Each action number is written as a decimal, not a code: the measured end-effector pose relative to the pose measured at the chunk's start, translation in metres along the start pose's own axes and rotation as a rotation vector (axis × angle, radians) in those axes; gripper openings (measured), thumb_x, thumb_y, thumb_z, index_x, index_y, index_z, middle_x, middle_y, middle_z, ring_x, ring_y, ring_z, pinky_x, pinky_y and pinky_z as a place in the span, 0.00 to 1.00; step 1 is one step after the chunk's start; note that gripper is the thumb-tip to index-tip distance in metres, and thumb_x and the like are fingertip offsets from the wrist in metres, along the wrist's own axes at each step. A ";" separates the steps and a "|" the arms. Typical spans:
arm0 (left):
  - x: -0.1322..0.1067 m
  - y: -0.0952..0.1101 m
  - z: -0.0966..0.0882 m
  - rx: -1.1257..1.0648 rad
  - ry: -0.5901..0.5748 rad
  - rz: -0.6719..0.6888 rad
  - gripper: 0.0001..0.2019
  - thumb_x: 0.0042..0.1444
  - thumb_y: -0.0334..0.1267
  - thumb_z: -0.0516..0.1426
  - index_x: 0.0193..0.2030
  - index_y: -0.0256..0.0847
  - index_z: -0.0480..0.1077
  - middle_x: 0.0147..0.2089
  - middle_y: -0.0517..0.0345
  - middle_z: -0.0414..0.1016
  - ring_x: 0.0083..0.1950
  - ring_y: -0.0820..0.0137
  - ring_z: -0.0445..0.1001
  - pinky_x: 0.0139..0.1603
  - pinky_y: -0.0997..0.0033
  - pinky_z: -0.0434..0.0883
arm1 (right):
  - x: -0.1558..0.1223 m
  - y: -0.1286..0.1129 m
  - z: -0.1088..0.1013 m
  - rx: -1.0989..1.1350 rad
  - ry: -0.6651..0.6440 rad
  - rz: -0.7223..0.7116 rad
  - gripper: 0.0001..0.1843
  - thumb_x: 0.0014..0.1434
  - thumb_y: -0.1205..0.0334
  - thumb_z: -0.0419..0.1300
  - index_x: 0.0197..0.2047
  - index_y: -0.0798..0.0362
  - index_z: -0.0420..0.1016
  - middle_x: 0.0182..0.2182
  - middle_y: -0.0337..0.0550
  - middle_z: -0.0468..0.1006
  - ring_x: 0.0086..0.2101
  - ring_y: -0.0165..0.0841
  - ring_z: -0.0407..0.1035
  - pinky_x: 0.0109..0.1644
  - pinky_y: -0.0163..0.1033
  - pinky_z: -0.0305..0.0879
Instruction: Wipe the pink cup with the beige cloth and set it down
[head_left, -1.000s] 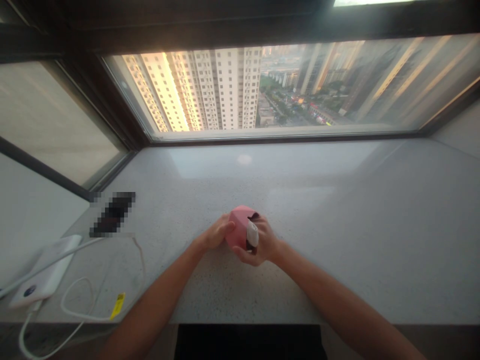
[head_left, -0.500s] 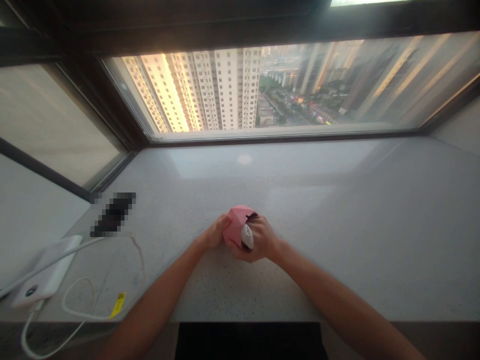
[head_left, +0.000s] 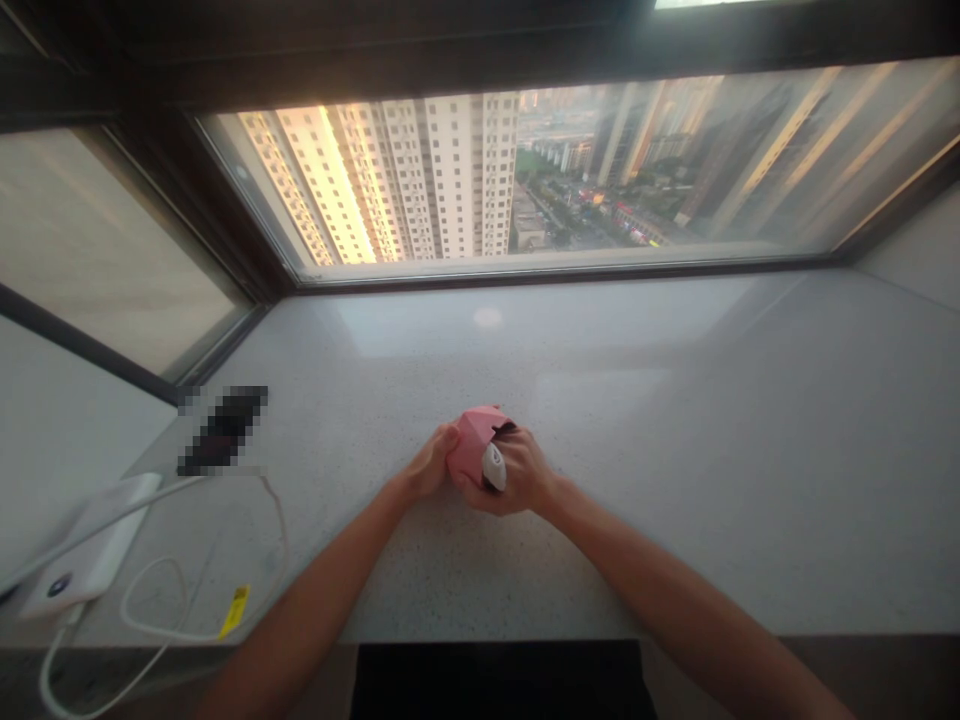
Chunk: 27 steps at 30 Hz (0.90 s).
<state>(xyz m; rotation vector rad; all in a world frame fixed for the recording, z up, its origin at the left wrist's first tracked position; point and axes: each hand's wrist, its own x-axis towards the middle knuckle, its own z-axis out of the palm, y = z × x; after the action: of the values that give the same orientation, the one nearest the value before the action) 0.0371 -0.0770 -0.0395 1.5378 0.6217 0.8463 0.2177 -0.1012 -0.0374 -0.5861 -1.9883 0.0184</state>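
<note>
Both hands hold a small pink faceted object (head_left: 472,438) just above the middle of the counter; I cannot make out its exact kind. Ridges meet on its top, and a dark inside shows at its right edge. A white rounded piece (head_left: 494,466) pokes out on its right side, beside my right fingers. My left hand (head_left: 435,462) grips the left side, thumb on the pink surface. Wrapped around the right and lower side is my right hand (head_left: 523,475), closed, with some fingers hidden behind the object.
A pale speckled counter (head_left: 712,450) runs up to a large window (head_left: 480,180). At left lie a white power bank (head_left: 97,550), a white cable (head_left: 180,632) with a yellow tag (head_left: 235,611), and a blurred-out dark item (head_left: 223,430).
The hands and the pink object stay nearly in place, with only a slight shift in the grip. The whole view has moved a little.
</note>
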 end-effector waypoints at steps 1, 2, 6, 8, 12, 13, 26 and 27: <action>0.000 0.001 0.001 -0.006 0.003 0.026 0.49 0.64 0.77 0.46 0.72 0.36 0.69 0.69 0.37 0.77 0.69 0.45 0.76 0.72 0.43 0.70 | -0.001 0.000 0.001 0.015 0.003 0.011 0.16 0.57 0.59 0.67 0.22 0.46 0.67 0.16 0.34 0.70 0.19 0.31 0.63 0.30 0.40 0.64; 0.000 0.002 0.001 -0.002 0.014 0.053 0.49 0.65 0.77 0.46 0.76 0.37 0.64 0.69 0.36 0.76 0.69 0.46 0.76 0.73 0.42 0.69 | -0.001 0.000 0.001 0.037 0.007 0.026 0.15 0.57 0.59 0.67 0.23 0.46 0.68 0.17 0.34 0.70 0.19 0.31 0.63 0.30 0.40 0.65; -0.001 0.003 0.003 0.102 0.047 0.166 0.54 0.65 0.77 0.47 0.85 0.41 0.43 0.71 0.35 0.74 0.68 0.48 0.77 0.73 0.42 0.67 | 0.000 -0.002 0.000 0.141 0.070 0.107 0.15 0.60 0.59 0.66 0.24 0.46 0.67 0.16 0.33 0.69 0.18 0.30 0.61 0.29 0.39 0.63; -0.002 0.003 0.002 0.201 0.033 0.213 0.57 0.63 0.79 0.49 0.85 0.42 0.40 0.72 0.34 0.73 0.69 0.46 0.76 0.72 0.43 0.68 | 0.000 -0.003 -0.003 0.163 0.093 0.163 0.18 0.62 0.57 0.64 0.22 0.46 0.65 0.15 0.32 0.66 0.17 0.29 0.57 0.25 0.39 0.59; -0.003 0.000 -0.005 0.402 -0.013 0.237 0.63 0.57 0.80 0.56 0.85 0.45 0.33 0.60 0.40 0.82 0.51 0.51 0.84 0.58 0.48 0.77 | 0.000 -0.003 -0.007 0.197 0.049 0.295 0.23 0.63 0.51 0.62 0.19 0.45 0.61 0.14 0.33 0.62 0.17 0.30 0.54 0.24 0.40 0.57; -0.003 -0.002 -0.007 0.455 -0.026 0.229 0.65 0.55 0.78 0.59 0.85 0.45 0.31 0.55 0.44 0.84 0.44 0.54 0.84 0.53 0.51 0.78 | -0.001 -0.002 -0.008 0.219 0.044 0.327 0.24 0.63 0.51 0.62 0.19 0.45 0.61 0.14 0.33 0.62 0.18 0.29 0.54 0.24 0.40 0.57; -0.003 -0.016 -0.013 1.029 0.039 0.350 0.69 0.57 0.63 0.68 0.83 0.42 0.21 0.66 0.27 0.77 0.49 0.51 0.86 0.43 0.60 0.80 | -0.001 -0.001 -0.005 0.824 0.300 0.920 0.24 0.59 0.38 0.68 0.29 0.50 0.72 0.23 0.36 0.67 0.23 0.29 0.58 0.26 0.35 0.60; -0.002 -0.013 -0.013 1.047 0.048 0.369 0.67 0.58 0.61 0.67 0.83 0.43 0.21 0.70 0.24 0.72 0.51 0.51 0.86 0.42 0.61 0.80 | 0.002 -0.001 -0.006 0.857 0.321 0.954 0.23 0.59 0.39 0.69 0.29 0.50 0.72 0.23 0.36 0.67 0.23 0.29 0.58 0.25 0.35 0.59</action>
<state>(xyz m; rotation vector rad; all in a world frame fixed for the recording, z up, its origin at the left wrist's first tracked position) 0.0269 -0.0693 -0.0528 2.6421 0.9019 0.8721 0.2218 -0.1024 -0.0327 -0.8193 -1.0698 1.2058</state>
